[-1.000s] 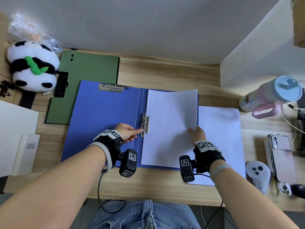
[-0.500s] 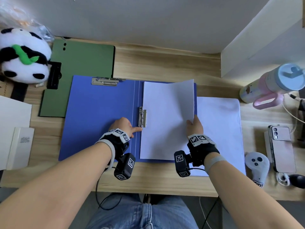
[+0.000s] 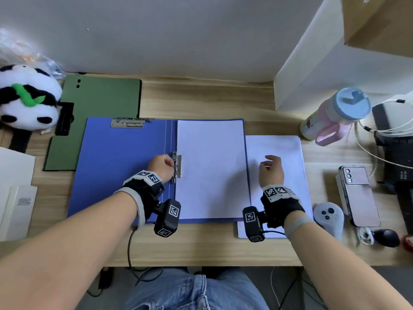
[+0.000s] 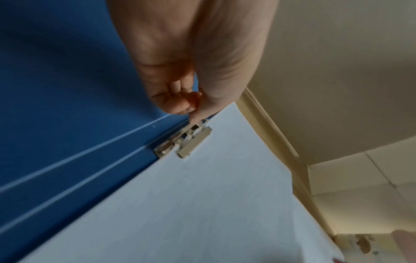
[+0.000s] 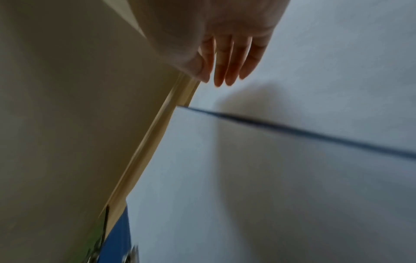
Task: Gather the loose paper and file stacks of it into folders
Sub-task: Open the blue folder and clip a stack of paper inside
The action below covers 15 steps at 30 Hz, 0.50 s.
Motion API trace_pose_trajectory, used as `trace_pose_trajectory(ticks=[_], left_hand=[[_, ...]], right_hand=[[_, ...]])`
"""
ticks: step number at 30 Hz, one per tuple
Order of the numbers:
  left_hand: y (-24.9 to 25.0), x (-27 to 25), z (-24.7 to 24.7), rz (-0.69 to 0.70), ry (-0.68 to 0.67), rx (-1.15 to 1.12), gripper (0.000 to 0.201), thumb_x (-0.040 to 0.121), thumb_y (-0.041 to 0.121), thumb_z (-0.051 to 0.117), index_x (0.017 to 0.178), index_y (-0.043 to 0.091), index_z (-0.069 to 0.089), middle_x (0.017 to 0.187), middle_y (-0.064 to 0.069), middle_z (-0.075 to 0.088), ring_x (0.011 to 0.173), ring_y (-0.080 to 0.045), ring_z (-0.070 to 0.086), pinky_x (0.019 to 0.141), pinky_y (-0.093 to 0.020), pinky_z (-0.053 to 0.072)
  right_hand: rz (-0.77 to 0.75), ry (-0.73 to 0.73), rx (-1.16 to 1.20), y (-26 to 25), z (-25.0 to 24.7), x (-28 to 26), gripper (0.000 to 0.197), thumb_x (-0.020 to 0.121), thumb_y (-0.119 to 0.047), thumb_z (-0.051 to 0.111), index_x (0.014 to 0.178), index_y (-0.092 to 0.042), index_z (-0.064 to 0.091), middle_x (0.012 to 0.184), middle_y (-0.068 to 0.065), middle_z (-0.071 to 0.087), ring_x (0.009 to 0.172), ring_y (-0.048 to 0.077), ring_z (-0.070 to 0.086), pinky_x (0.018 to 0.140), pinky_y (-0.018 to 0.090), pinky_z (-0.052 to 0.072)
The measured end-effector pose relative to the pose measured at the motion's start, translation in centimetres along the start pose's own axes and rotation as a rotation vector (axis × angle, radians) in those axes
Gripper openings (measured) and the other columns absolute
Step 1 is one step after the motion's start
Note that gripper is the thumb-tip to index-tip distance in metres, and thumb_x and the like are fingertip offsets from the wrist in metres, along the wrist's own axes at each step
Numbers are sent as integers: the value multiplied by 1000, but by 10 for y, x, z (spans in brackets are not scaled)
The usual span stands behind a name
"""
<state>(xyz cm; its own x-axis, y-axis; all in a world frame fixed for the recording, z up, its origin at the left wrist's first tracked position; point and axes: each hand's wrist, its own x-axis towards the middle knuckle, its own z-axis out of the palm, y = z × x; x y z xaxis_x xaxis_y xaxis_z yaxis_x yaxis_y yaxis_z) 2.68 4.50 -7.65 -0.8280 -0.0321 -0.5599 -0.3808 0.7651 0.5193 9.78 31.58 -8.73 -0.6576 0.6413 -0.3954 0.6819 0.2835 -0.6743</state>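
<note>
Near the tabletop's front edge, our blue folder lies open with a paper stack flat on its right half. Our left hand has fingers curled, pinching the metal clip at the stack's left edge. Our right hand hovers loose, fingers relaxed and holding nothing, over the loose paper lying just right of the folder.

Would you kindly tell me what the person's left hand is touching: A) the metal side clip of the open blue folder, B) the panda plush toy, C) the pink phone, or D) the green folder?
A: the left hand pinches the metal side clip of the open blue folder, at the edge of the filed white paper stack.
</note>
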Motion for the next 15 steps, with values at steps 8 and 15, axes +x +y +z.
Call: trace_pose_trajectory(ticks=[8,15], left_hand=[[54,-8,45,35,-138,-180,33,79,-6,61,59,18,51,59,-1,51,55,-19,48,54,-22,43],[91,-25,90,0,-298,-356,26,81,-10,58,68,12,58,69,-6,54,58,-17,51,54,-18,51]], right_hand=[[173,147,-248,39,-76,47,47,89,-13,48,135,-5,45,137,21,49,129,37,42,109,40,32],[155,11,-400,48,-92,53,36,90,-12,40,116,-6,64,121,25,60,115,40,52,96,38,42]])
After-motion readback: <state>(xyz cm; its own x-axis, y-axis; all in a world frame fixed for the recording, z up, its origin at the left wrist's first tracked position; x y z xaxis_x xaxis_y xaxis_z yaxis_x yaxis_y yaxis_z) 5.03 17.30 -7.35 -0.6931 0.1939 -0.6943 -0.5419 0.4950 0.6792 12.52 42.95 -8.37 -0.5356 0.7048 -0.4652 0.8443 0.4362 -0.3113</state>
